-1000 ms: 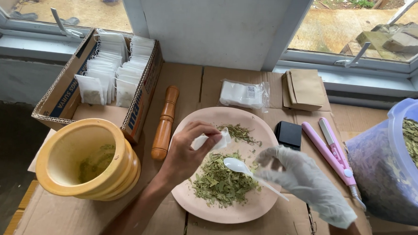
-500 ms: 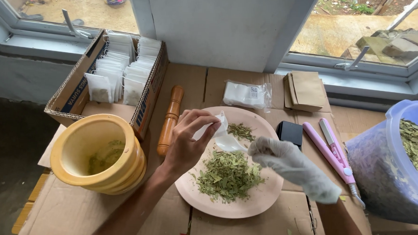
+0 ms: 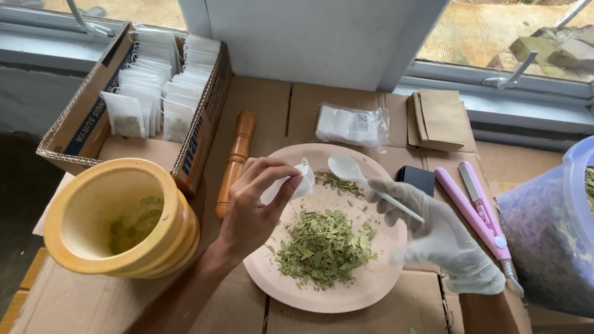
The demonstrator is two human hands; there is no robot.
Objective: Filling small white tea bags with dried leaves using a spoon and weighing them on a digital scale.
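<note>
Bare left hand (image 3: 252, 208) pinching small white sachet (image 3: 291, 184), gloved right hand (image 3: 441, 237) gripping white plastic spoon (image 3: 357, 175), both above plate (image 3: 372, 290) of dried leaves (image 3: 323, 247)

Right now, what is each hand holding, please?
Left hand: closed on a small white sachet, held above the plate.
Right hand, gloved: closed on a white plastic spoon.

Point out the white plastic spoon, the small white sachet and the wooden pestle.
white plastic spoon (image 3: 346, 168), head view, on its bowl.
small white sachet (image 3: 303, 177), head view, on its open top.
wooden pestle (image 3: 236, 159), head view, on mid-shaft.
</note>
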